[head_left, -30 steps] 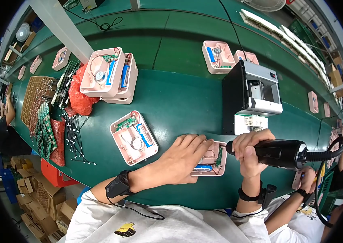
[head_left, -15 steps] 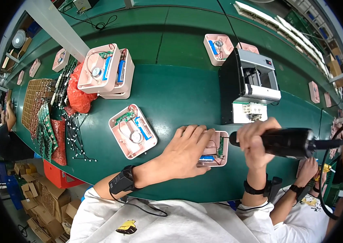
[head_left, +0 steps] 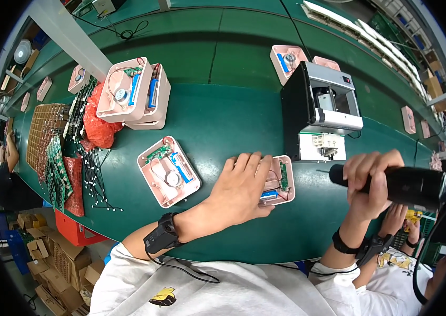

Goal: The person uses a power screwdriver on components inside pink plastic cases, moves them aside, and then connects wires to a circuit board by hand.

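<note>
A small pink plastic case [head_left: 292, 194] lies on the green bench, with a green circuit board [head_left: 284, 176] and a blue battery [head_left: 269, 195] inside. My left hand [head_left: 241, 184] spans its left part, fingers at the far side and thumb near the close edge, gripping it and hiding much of the inside. In my right hand [head_left: 373, 176] is a black electric screwdriver [head_left: 412, 185], fingers wrapped around its front end. Its thin bit points left, apart from the case. Another open pink case [head_left: 159, 190], with board, battery and round speaker [head_left: 173, 178], sits left of my left hand.
Stacked pink cases [head_left: 123, 113] stand at the back left beside a red plastic bag [head_left: 99, 126], circuit boards and black cables [head_left: 96, 181]. A black-and-silver machine [head_left: 331, 105] stands behind my right hand. At the right a co-worker's hands [head_left: 394, 218] are close to my right forearm.
My right hand has drawn the screwdriver to the right, away from the case. The held case has shifted slightly away from me and turned a little, with my left hand still on it.
</note>
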Tool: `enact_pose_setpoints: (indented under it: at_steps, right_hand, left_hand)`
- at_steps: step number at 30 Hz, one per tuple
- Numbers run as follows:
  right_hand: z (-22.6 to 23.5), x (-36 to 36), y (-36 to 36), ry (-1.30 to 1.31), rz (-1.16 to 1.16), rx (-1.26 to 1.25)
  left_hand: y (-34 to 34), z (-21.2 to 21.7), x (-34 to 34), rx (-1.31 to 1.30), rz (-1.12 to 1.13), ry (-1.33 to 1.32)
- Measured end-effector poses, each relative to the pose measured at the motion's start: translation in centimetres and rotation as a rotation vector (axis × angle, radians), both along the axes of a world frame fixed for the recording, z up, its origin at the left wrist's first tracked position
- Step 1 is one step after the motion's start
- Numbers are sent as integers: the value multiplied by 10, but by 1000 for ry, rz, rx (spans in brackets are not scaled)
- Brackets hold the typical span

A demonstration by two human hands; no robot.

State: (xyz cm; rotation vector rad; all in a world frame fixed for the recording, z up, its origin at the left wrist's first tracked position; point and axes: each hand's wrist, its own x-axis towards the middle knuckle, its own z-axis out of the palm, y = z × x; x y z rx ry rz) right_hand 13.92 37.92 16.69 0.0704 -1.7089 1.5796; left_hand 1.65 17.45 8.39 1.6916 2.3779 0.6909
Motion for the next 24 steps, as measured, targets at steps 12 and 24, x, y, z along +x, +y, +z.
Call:
enact_pose_setpoints:
  at_steps: [12,24]
  right_hand:
    - [-27,2,-49,-114,103,-131]
    - [-38,-2,-53,-160,66,-140]
  left_hand:
    - [2,2,-1,-46,6,-69]
    - [2,-1,-1,-15,4,3]
